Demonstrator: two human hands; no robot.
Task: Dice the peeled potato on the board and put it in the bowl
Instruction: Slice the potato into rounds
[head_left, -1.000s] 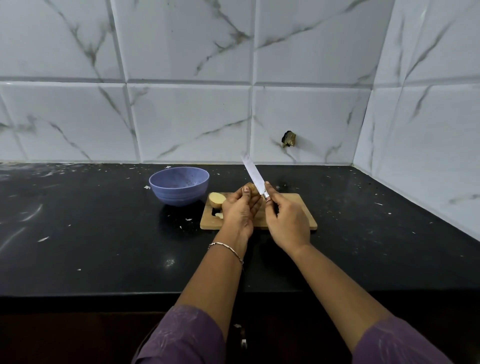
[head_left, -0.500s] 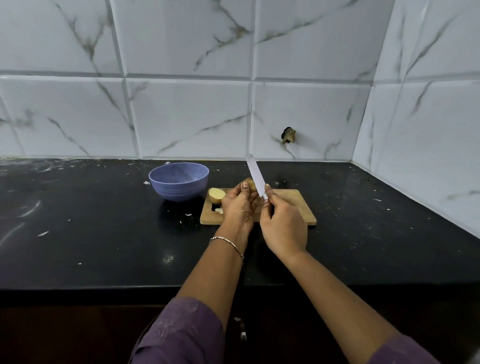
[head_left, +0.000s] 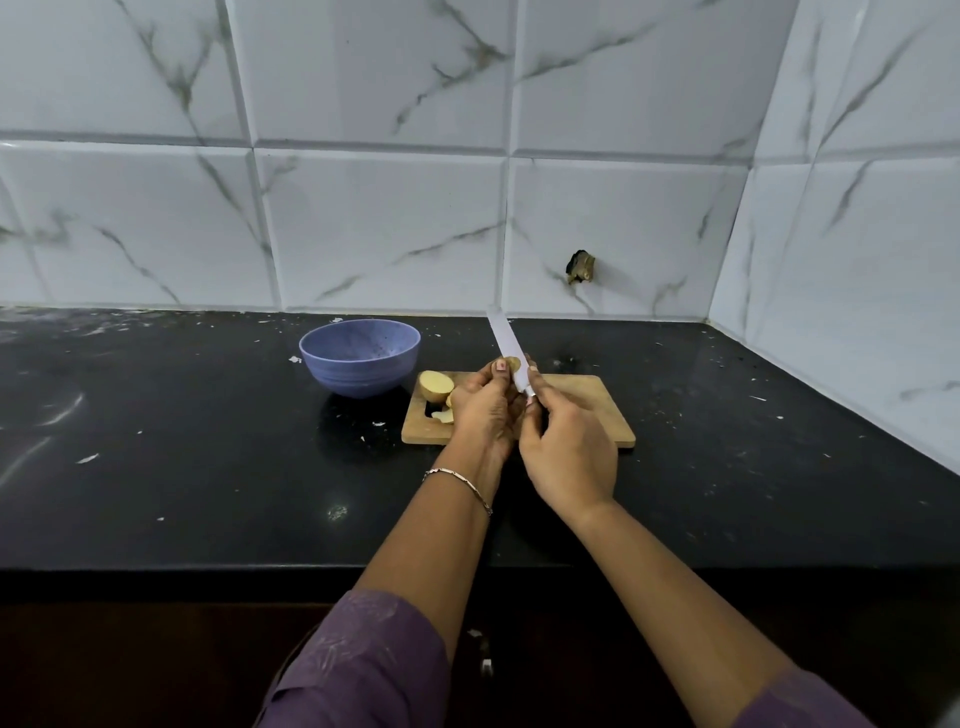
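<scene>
Meeting the knife (head_left: 500, 336) now, which stood just right of it a second ago, a potato piece (head_left: 514, 364) sits gripped in the left hand (head_left: 483, 410) above the board (head_left: 597, 410). The right hand (head_left: 566, 447) grasps the knife handle. A half (head_left: 436, 385) lies on the board and none shows in the bowl (head_left: 358, 358), so dicing looks barely begun.
</scene>
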